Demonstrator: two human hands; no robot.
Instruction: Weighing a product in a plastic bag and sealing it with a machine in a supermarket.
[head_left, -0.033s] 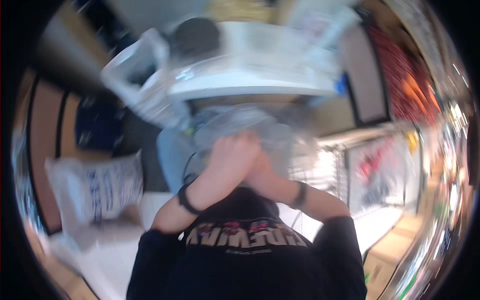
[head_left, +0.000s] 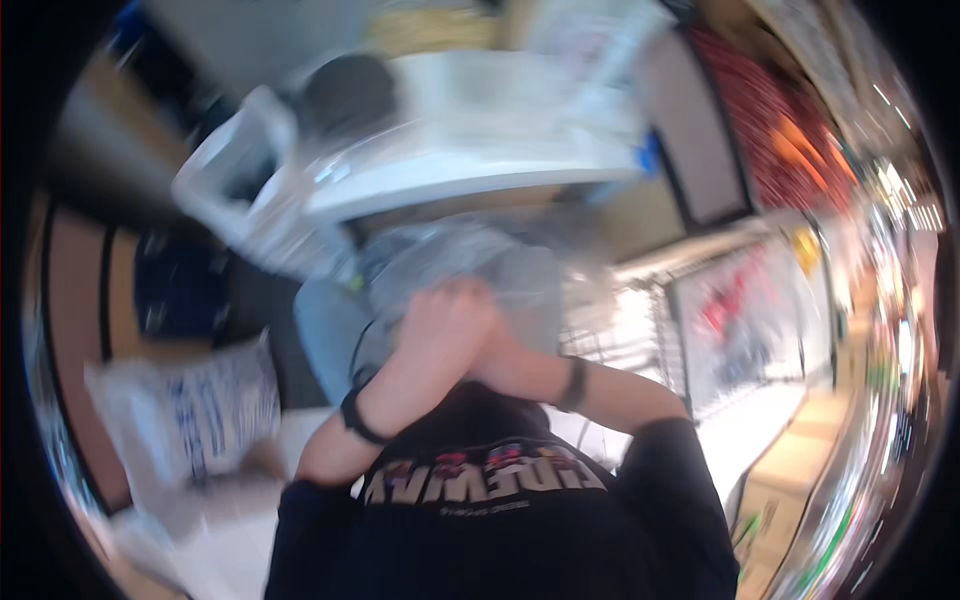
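Both of my hands meet low in the middle of the view, over a crumpled, translucent plastic bag [head_left: 470, 250] at my lap. My left hand [head_left: 440, 330] lies over my right, its fingers curled and closed, blurred. My right hand [head_left: 495, 350] is partly hidden behind it, also closed. I cannot make out what is between the fingers. My jeans [head_left: 320, 335] show just left of the bag.
A white table [head_left: 470, 160] stands ahead, bearing a dark round object [head_left: 350, 95]; a white carrier bag [head_left: 230, 190] is at its left. A printed white sack [head_left: 190, 420] lies left. A wire rack [head_left: 620, 340], a red bundle [head_left: 760, 130] and cardboard boxes [head_left: 780, 460] are on the right.
The surroundings have shifted left and slightly tilted in the picture as my view moved. My hands stay together over the plastic bag, a little lower and further left in view.
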